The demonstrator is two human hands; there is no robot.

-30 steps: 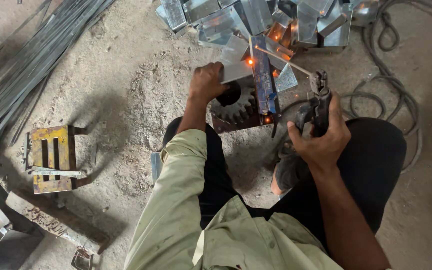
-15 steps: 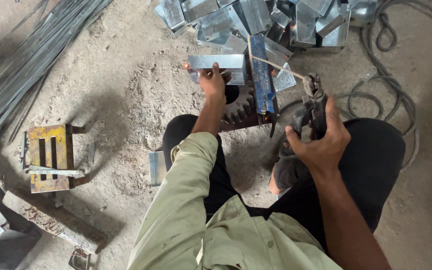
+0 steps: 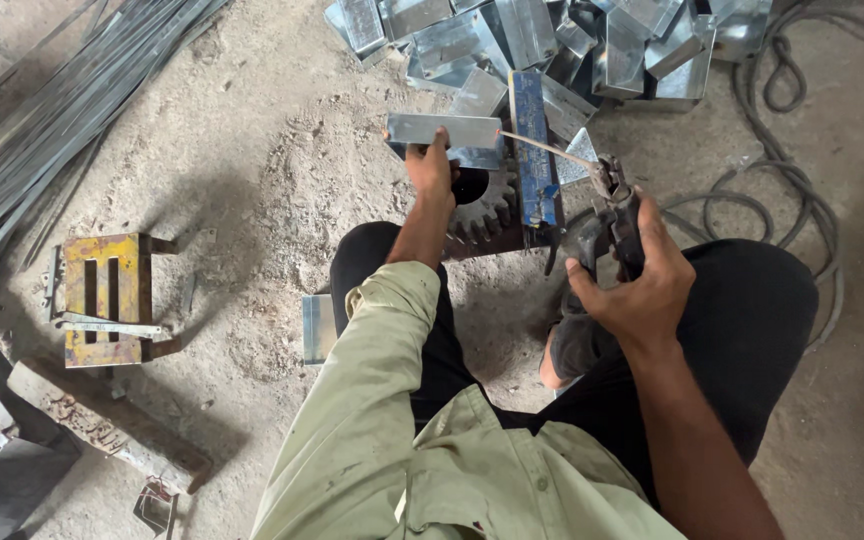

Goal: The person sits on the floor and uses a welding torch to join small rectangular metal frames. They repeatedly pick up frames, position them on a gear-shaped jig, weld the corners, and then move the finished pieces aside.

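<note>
— What are your hands holding?

— My left hand (image 3: 432, 172) grips a flat metal plate (image 3: 444, 131) above the gear (image 3: 482, 205). My right hand (image 3: 642, 285) is clenched around a welding holder (image 3: 617, 225); its rod (image 3: 547, 148) reaches toward the blue bar (image 3: 532, 145).

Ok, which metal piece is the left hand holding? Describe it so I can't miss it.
Start at the heap of galvanised channel pieces at the top. Just below it, over the rusty gear, the left hand grips a flat silvery plate, the only piece lifted clear of the heap.

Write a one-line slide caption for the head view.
Left hand grips a metal piece; right hand holds a welding holder.
</note>
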